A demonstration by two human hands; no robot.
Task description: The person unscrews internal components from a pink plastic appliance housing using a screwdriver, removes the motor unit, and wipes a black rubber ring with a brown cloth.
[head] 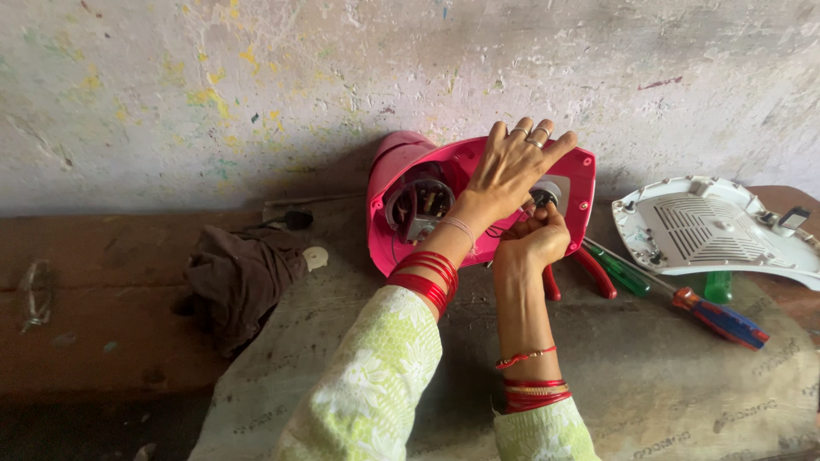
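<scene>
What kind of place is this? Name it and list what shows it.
Probably a makeshift repair spot, not a proper workshop. An opened pink appliance housing with exposed wiring leans against a stained, paint-flecked wall; screwdrivers and a detached white cover lie on sacking.

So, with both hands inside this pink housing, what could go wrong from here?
1. The pink housing stands tilted on its edge, steadied only by the left hand; it may tip if released.
2. The right hand works close to loose wires, which could snag or pull free.
3. The screwdrivers lie near the right forearm and could be knocked away.
</scene>
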